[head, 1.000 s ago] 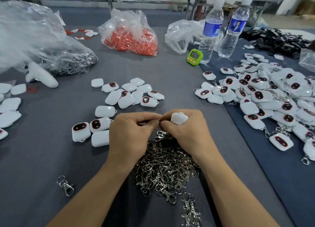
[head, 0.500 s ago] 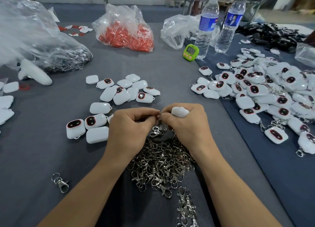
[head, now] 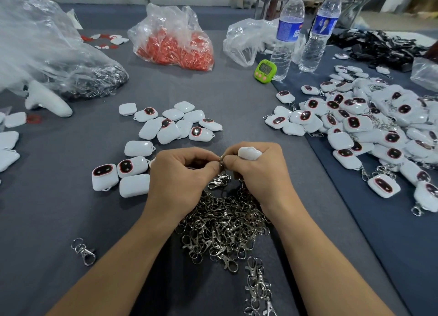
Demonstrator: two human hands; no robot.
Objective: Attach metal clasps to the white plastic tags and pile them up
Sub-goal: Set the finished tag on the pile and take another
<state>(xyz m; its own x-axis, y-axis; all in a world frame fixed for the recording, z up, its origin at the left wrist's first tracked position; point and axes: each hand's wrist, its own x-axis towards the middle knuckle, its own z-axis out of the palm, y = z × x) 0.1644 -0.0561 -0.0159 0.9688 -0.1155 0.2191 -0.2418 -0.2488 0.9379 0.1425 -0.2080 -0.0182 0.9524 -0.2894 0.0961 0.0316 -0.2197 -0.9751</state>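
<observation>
My right hand (head: 263, 173) grips a white plastic tag (head: 249, 153), which pokes out above its curled fingers. My left hand (head: 182, 173) pinches the ring of a metal clasp (head: 219, 179) against the right hand's fingertips; the clasp's hook dangles below between both hands. Under my wrists lies a heap of loose metal clasps (head: 225, 223). A group of white tags without clasps (head: 175, 123) sits just beyond my hands. A large pile of tags with clasps attached (head: 369, 130) covers the right side of the table.
A single stray clasp (head: 84, 251) lies at the near left. At the back stand a bag of red parts (head: 175, 40), clear plastic bags (head: 42, 52), two water bottles (head: 288, 31), and a green timer (head: 265, 70). A white handle-shaped object (head: 47, 102) lies at left.
Both hands stay joined over the clasp heap, still working the ring at the tag. The hanging clasp has shifted slightly; the camera view moved a little.
</observation>
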